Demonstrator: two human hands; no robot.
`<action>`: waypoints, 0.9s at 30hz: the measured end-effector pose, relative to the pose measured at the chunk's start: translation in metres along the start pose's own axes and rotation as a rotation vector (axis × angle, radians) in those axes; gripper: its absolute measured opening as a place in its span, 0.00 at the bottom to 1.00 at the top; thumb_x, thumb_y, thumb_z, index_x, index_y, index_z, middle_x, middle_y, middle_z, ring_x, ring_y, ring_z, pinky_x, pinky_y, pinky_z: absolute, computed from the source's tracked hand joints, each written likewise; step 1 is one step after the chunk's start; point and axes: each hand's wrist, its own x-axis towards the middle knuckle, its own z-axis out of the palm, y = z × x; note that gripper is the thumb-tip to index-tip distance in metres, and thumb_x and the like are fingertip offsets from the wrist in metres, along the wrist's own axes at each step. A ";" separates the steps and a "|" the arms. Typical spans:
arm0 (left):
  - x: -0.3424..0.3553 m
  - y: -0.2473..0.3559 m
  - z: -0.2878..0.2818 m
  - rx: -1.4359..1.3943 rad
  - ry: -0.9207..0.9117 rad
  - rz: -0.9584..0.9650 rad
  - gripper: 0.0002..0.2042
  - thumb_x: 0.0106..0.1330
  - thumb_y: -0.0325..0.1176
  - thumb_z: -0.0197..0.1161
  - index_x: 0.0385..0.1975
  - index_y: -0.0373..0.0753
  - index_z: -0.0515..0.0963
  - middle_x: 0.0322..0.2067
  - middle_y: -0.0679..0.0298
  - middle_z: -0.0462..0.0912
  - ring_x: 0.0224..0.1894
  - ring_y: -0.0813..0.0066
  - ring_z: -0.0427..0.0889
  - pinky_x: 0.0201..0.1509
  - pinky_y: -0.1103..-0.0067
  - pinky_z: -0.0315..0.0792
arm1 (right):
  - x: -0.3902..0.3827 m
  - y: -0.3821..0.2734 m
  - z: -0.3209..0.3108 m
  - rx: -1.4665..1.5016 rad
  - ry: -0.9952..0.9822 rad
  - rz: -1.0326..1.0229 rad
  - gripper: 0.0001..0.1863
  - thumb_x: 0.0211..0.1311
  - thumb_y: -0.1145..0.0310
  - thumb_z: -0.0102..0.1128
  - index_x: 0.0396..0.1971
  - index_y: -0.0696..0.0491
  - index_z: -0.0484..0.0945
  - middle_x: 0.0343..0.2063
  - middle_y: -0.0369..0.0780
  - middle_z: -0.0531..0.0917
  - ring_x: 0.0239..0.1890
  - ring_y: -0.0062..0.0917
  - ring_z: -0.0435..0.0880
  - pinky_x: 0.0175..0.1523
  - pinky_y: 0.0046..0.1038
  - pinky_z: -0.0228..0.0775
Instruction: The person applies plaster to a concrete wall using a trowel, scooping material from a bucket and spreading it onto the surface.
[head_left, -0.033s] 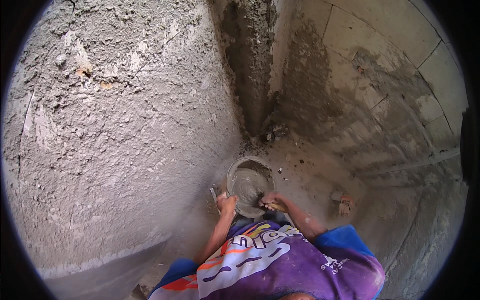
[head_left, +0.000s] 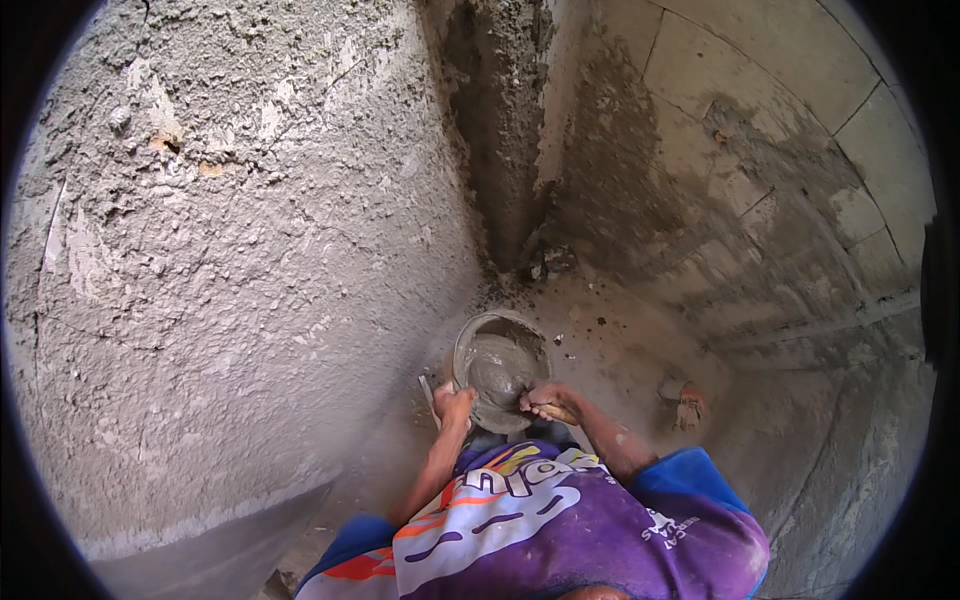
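While you're bent over the floor in that corner, your left hand (head_left: 455,403) is clamped on the near rim of the metal pan (head_left: 500,362), gripping it at its left edge, with a thin flat tool or strip (head_left: 428,388) poking out just beside that hand; can't really tell what it is. Your right hand (head_left: 543,402) is closed around a wooden handle (head_left: 560,412) at the pan's near right edge, and the business end of whatever's on that handle is down in the wet grey mortar (head_left: 497,368), so you can't see the blade itself. The pan sits on the dusty floor right at the foot of the inside corner, near the dark wet strip of plaster (head_left: 500,130) running up where the two walls meet. On your left is the rough-coated wall (head_left: 240,250), all lumpy grey render. On your right is the block wall (head_left: 760,180), joints showing, with a patchy damp smear across it. A small reddish-brown lump (head_left: 688,405) lies on the floor to the right of your forearm, well clear of the pan.
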 end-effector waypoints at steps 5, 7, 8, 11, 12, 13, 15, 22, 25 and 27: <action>0.017 -0.006 -0.004 -0.078 -0.088 0.008 0.14 0.35 0.19 0.57 0.27 0.31 0.76 0.21 0.64 0.76 0.22 0.77 0.71 0.26 0.80 0.66 | -0.053 -0.045 0.013 0.422 -0.044 0.225 0.10 0.46 0.70 0.57 0.13 0.54 0.69 0.09 0.35 0.70 0.08 0.21 0.69 0.12 0.24 0.61; 0.024 -0.004 -0.006 -0.014 -0.097 -0.041 0.15 0.35 0.17 0.57 0.28 0.31 0.75 0.22 0.64 0.75 0.23 0.77 0.70 0.27 0.79 0.66 | -0.069 -0.064 0.022 0.557 0.013 0.135 0.08 0.48 0.70 0.57 0.16 0.55 0.69 0.10 0.37 0.70 0.09 0.23 0.69 0.12 0.25 0.62; 0.020 0.005 -0.008 -0.008 -0.100 -0.069 0.15 0.35 0.17 0.57 0.28 0.31 0.75 0.22 0.64 0.75 0.23 0.76 0.70 0.27 0.79 0.66 | -0.079 -0.077 0.027 0.664 0.024 0.063 0.08 0.48 0.70 0.57 0.18 0.56 0.70 0.11 0.37 0.70 0.10 0.24 0.69 0.12 0.25 0.62; 0.038 -0.014 -0.008 -0.092 -0.018 -0.006 0.15 0.35 0.16 0.56 0.29 0.30 0.74 0.24 0.61 0.75 0.25 0.74 0.71 0.28 0.78 0.67 | -0.098 -0.125 0.041 0.918 0.057 -0.208 0.08 0.48 0.69 0.56 0.21 0.58 0.70 0.12 0.38 0.69 0.11 0.25 0.69 0.13 0.25 0.63; 0.046 -0.026 -0.012 -0.132 0.029 0.037 0.15 0.35 0.16 0.56 0.28 0.30 0.74 0.25 0.61 0.76 0.26 0.73 0.72 0.28 0.78 0.67 | -0.110 -0.157 0.050 0.945 0.100 -0.317 0.08 0.48 0.69 0.56 0.22 0.58 0.70 0.12 0.38 0.69 0.12 0.25 0.69 0.13 0.25 0.64; 0.046 -0.025 -0.018 -0.174 -0.034 0.014 0.15 0.36 0.16 0.55 0.29 0.29 0.74 0.26 0.60 0.76 0.26 0.72 0.72 0.29 0.77 0.67 | -0.124 -0.186 0.057 0.974 0.148 -0.427 0.08 0.48 0.69 0.55 0.23 0.58 0.70 0.13 0.38 0.69 0.12 0.25 0.69 0.13 0.26 0.64; 0.040 -0.012 -0.033 -0.260 -0.159 -0.030 0.15 0.36 0.15 0.54 0.29 0.28 0.74 0.27 0.59 0.76 0.26 0.70 0.73 0.29 0.76 0.68 | -0.145 -0.238 0.066 1.035 0.237 -0.690 0.06 0.50 0.72 0.52 0.27 0.58 0.70 0.15 0.39 0.72 0.12 0.24 0.71 0.14 0.25 0.66; 0.031 -0.007 -0.072 -0.152 -0.009 -0.048 0.10 0.39 0.15 0.52 0.23 0.31 0.75 0.20 0.61 0.76 0.21 0.73 0.73 0.24 0.78 0.67 | -0.101 -0.369 0.027 0.562 1.398 -1.240 0.07 0.53 0.70 0.52 0.28 0.59 0.69 0.19 0.40 0.73 0.18 0.22 0.75 0.22 0.22 0.70; 0.052 -0.040 -0.087 -0.262 0.036 0.018 0.08 0.40 0.15 0.51 0.21 0.31 0.74 0.18 0.61 0.74 0.20 0.74 0.72 0.22 0.78 0.66 | -0.055 -0.424 0.003 0.348 1.756 -0.964 0.12 0.49 0.67 0.55 0.28 0.60 0.70 0.23 0.45 0.77 0.26 0.33 0.78 0.34 0.33 0.71; 0.054 -0.066 -0.102 -0.343 0.075 0.011 0.08 0.38 0.14 0.51 0.18 0.32 0.72 0.17 0.64 0.73 0.19 0.75 0.70 0.22 0.79 0.65 | -0.025 -0.452 0.009 0.065 1.609 -0.665 0.14 0.45 0.64 0.56 0.27 0.60 0.70 0.27 0.51 0.78 0.32 0.40 0.78 0.40 0.37 0.68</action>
